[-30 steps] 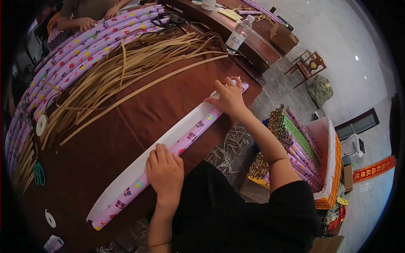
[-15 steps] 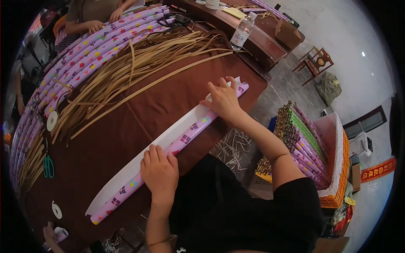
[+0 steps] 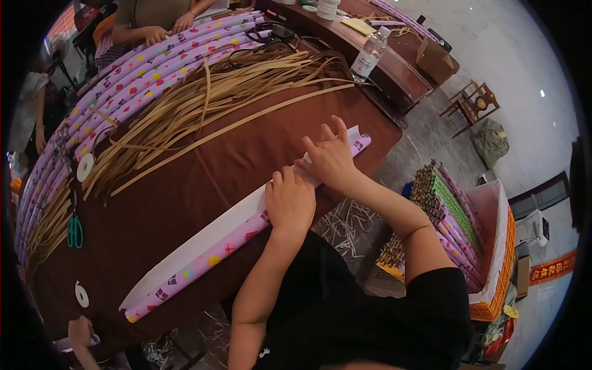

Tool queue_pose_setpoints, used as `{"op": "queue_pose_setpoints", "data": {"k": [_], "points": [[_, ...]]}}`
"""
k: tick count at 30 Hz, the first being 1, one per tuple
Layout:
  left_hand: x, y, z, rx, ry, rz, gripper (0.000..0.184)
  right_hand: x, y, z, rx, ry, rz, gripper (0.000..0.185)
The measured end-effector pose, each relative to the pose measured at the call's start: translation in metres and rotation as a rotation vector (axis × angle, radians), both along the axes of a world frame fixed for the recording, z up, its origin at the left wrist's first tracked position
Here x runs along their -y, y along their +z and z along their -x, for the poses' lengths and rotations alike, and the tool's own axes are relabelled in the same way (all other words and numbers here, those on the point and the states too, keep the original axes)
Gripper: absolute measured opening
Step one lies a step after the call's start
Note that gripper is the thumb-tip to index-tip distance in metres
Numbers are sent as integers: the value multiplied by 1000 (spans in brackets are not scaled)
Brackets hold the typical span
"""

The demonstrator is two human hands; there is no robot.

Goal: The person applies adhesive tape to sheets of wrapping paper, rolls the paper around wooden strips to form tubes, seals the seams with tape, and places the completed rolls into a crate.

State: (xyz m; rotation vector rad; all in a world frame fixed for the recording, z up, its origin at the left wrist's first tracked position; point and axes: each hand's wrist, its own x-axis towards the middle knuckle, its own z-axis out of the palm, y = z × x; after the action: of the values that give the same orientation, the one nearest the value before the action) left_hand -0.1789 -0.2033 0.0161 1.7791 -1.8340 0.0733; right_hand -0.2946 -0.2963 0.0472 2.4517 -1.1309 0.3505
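Observation:
A long roll of purple patterned paper (image 3: 203, 262) lies diagonally on the brown-covered table, its white inner side showing as a loose flap along the far edge. My left hand (image 3: 290, 200) rests palm down on the middle of the roll, its fingers lying over the white flap. Farther up, close to the roll's far end, is my right hand (image 3: 330, 154), with some fingers raised and spread and the others bent down at the paper; its thumb is near my left fingers.
Brown strips (image 3: 216, 98) and finished purple rolls (image 3: 142, 68) cover the far side. Also there: a water bottle (image 3: 370, 55), green scissors (image 3: 74, 231), tape rolls (image 3: 81, 295), an orange crate (image 3: 502, 265) and a co-worker's hand (image 3: 80, 332) at lower left.
My left hand has slid up along the roll toward my right hand. The roll's near part is now uncovered. A co-worker's hand has come in at the lower left.

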Motion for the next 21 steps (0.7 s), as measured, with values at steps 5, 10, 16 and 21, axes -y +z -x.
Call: {"op": "queue_pose_setpoints", "data": {"k": [5, 10, 16, 21], "points": [[-3, 0, 0, 46, 17, 6, 24, 20, 39, 29, 44, 233, -155, 42], [-2, -3, 1, 88, 32, 26, 28, 54, 78, 96, 94, 135, -462, 30], [-3, -2, 3, 80, 35, 6, 30, 75, 55, 144, 200, -77, -545, 42], [-3, -1, 4, 125, 53, 12, 30, 74, 29, 135, 157, -151, -72, 45]]}}
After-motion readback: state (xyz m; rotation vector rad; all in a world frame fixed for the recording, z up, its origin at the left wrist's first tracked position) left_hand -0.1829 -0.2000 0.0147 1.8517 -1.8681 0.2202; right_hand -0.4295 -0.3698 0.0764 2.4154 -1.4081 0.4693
